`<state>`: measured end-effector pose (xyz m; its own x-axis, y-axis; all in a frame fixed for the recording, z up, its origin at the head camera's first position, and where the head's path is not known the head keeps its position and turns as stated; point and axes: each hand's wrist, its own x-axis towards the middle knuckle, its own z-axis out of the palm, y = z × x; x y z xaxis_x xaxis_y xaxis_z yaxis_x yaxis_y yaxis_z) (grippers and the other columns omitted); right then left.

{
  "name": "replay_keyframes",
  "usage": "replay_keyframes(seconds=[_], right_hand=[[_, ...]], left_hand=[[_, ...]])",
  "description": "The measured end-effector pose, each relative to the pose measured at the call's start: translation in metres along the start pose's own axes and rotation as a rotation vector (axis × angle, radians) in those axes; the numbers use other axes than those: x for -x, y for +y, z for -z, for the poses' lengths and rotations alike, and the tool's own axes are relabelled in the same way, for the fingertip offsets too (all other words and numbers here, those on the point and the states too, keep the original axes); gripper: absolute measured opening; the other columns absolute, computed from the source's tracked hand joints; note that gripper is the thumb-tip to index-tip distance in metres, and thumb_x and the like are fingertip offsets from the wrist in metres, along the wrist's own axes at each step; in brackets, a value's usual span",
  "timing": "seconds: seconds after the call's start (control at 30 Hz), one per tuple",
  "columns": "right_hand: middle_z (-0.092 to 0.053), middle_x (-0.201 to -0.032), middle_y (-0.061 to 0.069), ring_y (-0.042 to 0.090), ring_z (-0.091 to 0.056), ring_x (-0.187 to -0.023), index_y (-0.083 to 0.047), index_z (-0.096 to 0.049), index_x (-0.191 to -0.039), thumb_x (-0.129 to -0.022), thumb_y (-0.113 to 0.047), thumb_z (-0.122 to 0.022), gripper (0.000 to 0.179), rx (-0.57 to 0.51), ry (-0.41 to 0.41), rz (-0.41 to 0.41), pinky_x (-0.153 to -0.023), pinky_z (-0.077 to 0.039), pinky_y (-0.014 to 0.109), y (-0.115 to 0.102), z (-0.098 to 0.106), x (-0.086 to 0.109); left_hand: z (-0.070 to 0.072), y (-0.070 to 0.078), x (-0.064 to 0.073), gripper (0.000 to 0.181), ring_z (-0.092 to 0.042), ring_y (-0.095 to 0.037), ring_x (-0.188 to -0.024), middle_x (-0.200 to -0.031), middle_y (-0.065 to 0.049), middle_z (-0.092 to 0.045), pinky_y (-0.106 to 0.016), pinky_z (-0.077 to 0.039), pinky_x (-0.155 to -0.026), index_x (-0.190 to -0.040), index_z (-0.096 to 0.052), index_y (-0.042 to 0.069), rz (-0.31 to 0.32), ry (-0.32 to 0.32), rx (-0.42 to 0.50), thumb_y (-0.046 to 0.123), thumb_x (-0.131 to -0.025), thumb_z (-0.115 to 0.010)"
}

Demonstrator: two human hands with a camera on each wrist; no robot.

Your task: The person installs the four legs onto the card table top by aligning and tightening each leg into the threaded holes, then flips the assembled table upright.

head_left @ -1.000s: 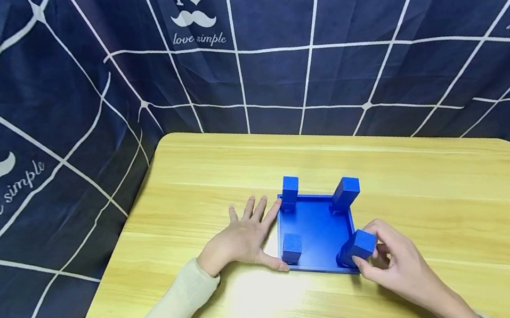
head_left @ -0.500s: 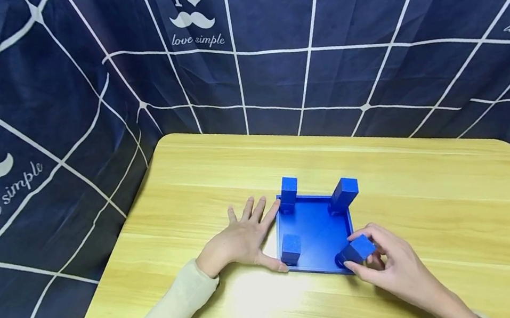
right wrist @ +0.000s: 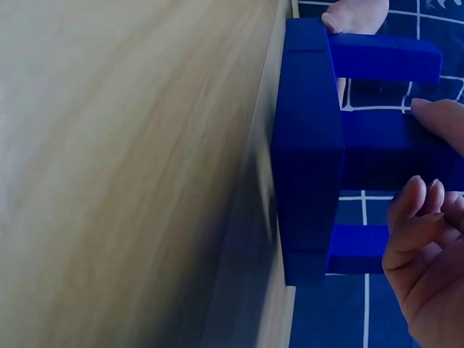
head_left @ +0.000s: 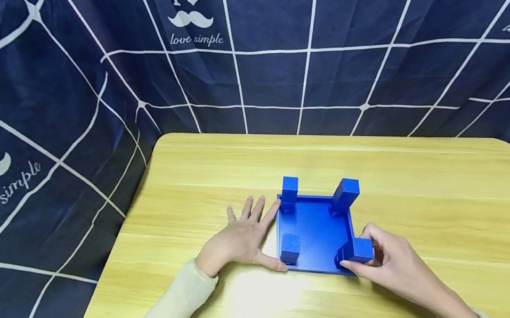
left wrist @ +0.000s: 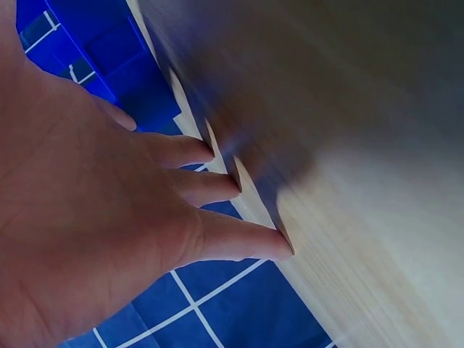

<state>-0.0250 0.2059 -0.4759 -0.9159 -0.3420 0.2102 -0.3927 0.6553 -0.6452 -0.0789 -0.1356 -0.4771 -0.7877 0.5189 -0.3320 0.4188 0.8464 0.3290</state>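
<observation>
A blue square tabletop [head_left: 318, 231] with a raised rim lies underside up on the wooden table, a blue leg rising at each corner. My right hand [head_left: 396, 258] pinches the near-right table leg [head_left: 356, 250] between thumb and fingers; in the right wrist view this leg [right wrist: 377, 148] rises straight from the panel [right wrist: 304, 145]. My left hand [head_left: 241, 238] lies spread at the left edge, thumb by the near-left leg [head_left: 290, 245] and index fingertip by the far-left leg [head_left: 290, 189]. The far-right leg [head_left: 345, 192] stands untouched. Seen from the left wrist, the fingers [left wrist: 239, 235] are straight.
The wooden table [head_left: 217, 169] has rounded corners and extends around the blue piece on all sides. A dark blue cloth [head_left: 283, 80] with white lines hangs behind and at the left. Bright glare [head_left: 255, 304] shows on the wood near the front.
The near-right leg has turned about its length, so its faces now line up with the panel's edges. My right fingers shifted around it. The left hand and the panel stayed put.
</observation>
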Motion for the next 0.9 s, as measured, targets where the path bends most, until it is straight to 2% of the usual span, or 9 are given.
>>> replay_keyframes(seconds=[0.37, 0.53, 0.63, 0.77, 0.83, 0.9], right_hand=[[-0.045, -0.066, -0.008, 0.008, -0.044, -0.059, -0.022, -0.054, -0.092, -0.076, -0.026, -0.103, 0.052, 0.054, 0.013, 0.006, -0.049, -0.036, 0.025, -0.006, 0.002, -0.001], [-0.045, -0.066, -0.008, 0.008, -0.044, -0.058, -0.02, -0.054, -0.093, -0.076, -0.024, -0.103, 0.051, 0.052, 0.02, 0.005, -0.049, -0.036, 0.025, -0.005, 0.002, -0.001], [-0.047, -0.068, -0.009, 0.007, -0.046, -0.06, -0.022, -0.057, -0.097, -0.08, -0.024, -0.101, 0.047, 0.018, 0.001, 0.004, -0.05, -0.038, 0.025, -0.001, 0.003, -0.001], [-0.051, -0.074, -0.014, 0.005, -0.05, -0.061, -0.025, -0.062, -0.118, -0.09, -0.016, -0.091, 0.041, -0.1, -0.099, 0.071, -0.051, -0.04, 0.025, 0.012, 0.009, 0.003], [-0.054, -0.079, -0.015, 0.005, -0.053, -0.064, -0.023, -0.062, -0.132, -0.092, -0.005, -0.085, 0.049, -0.163, -0.144, 0.152, -0.054, -0.043, 0.026, 0.02, 0.014, 0.005], [-0.059, -0.089, -0.012, 0.006, -0.057, -0.071, -0.016, -0.058, -0.142, -0.092, 0.004, -0.077, 0.057, -0.222, -0.169, 0.193, -0.059, -0.048, 0.025, 0.025, 0.019, 0.005]], left_hand=[[-0.001, 0.001, -0.002, 0.146, 0.002, -0.05, -0.163, -0.18, -0.022, 0.001, -0.088, -0.007, -0.114, -0.177, 0.008, 0.026, 0.019, -0.002, -0.016, 0.089, -0.076, -0.077], [0.001, 0.002, -0.005, 0.146, 0.002, -0.05, -0.163, -0.18, -0.023, 0.0, -0.088, -0.007, -0.114, -0.177, 0.007, 0.025, 0.008, 0.005, -0.015, 0.088, -0.076, -0.077], [0.001, 0.0, -0.006, 0.145, 0.001, -0.051, -0.163, -0.18, -0.024, -0.001, -0.089, -0.007, -0.113, -0.177, 0.005, 0.024, -0.007, 0.019, -0.01, 0.088, -0.076, -0.078], [-0.001, -0.004, -0.002, 0.14, 0.002, -0.05, -0.163, -0.18, -0.023, -0.002, -0.088, -0.004, -0.115, -0.178, 0.003, 0.024, -0.041, 0.028, 0.031, 0.086, -0.079, -0.076], [0.001, -0.007, 0.005, 0.133, 0.002, -0.047, -0.164, -0.181, -0.021, -0.004, -0.084, -0.002, -0.118, -0.178, 0.0, 0.024, -0.065, 0.013, 0.09, 0.083, -0.085, -0.074], [0.006, -0.013, 0.013, 0.119, -0.001, -0.044, -0.165, -0.181, -0.018, -0.009, -0.078, -0.001, -0.122, -0.178, -0.006, 0.023, -0.1, 0.002, 0.169, 0.075, -0.094, -0.071]])
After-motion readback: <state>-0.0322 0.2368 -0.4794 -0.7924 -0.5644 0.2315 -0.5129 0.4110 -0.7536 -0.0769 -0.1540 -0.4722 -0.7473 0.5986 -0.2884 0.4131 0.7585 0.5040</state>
